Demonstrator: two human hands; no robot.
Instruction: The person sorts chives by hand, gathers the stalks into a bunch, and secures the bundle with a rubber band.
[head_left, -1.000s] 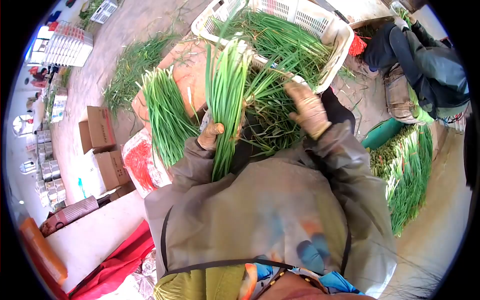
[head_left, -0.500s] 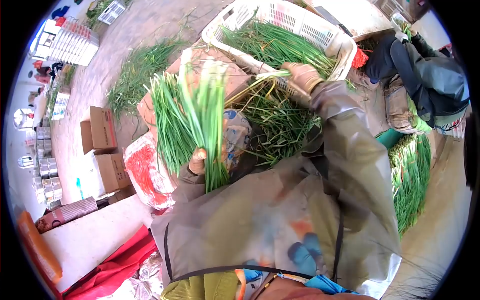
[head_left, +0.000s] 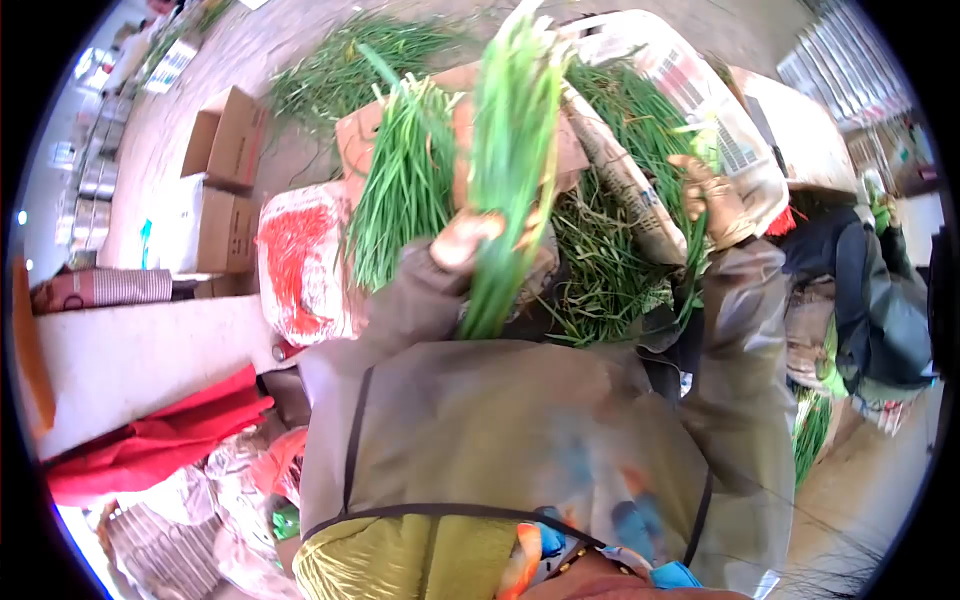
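My left hand (head_left: 466, 240) is closed around a thick bunch of garlic chives (head_left: 512, 150), held upright with the pale ends up and the leaves hanging down; the bunch is blurred. Beside it, another pile of chives (head_left: 405, 185) lies on a brown board (head_left: 360, 130). My gloved right hand (head_left: 715, 203) is at the near side of the white crate (head_left: 765, 185). It is closed on a few chives, pale ends above the fingers and leaves trailing below. More chives (head_left: 635, 120) fill the crate.
Loose leaves (head_left: 600, 270) are heaped before my lap, and more greens (head_left: 360, 65) lie on the floor. A bag of red ties (head_left: 300, 255) and cardboard boxes (head_left: 225, 150) stand to the left. Another person (head_left: 865, 300) sits at the right.
My left hand has moved right and up with its bunch, away from the pile on the board. My right hand has turned, its chives now upright rather than pointing left. The view has shifted.
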